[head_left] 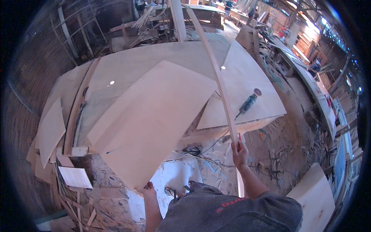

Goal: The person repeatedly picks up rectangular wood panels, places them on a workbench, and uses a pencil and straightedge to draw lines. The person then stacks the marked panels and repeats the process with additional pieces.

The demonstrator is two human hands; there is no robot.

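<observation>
My left hand grips the near corner of a large pale plywood sheet. The sheet lies aslant over the worktable and juts past its near edge toward me. In my right hand is the near end of a long, narrow wooden strip. The strip slants away across the table, its far end high. A thin red stick, perhaps a pencil, pokes up from the same hand. Beyond that hand, a dark green power tool with a round disc rests on another pale sheet.
A cord runs from the tool past the table's near edge. Wood scraps and offcuts litter the floor. A small white panel leans at the left, and a pale board stands at the lower right. A post rises behind the table.
</observation>
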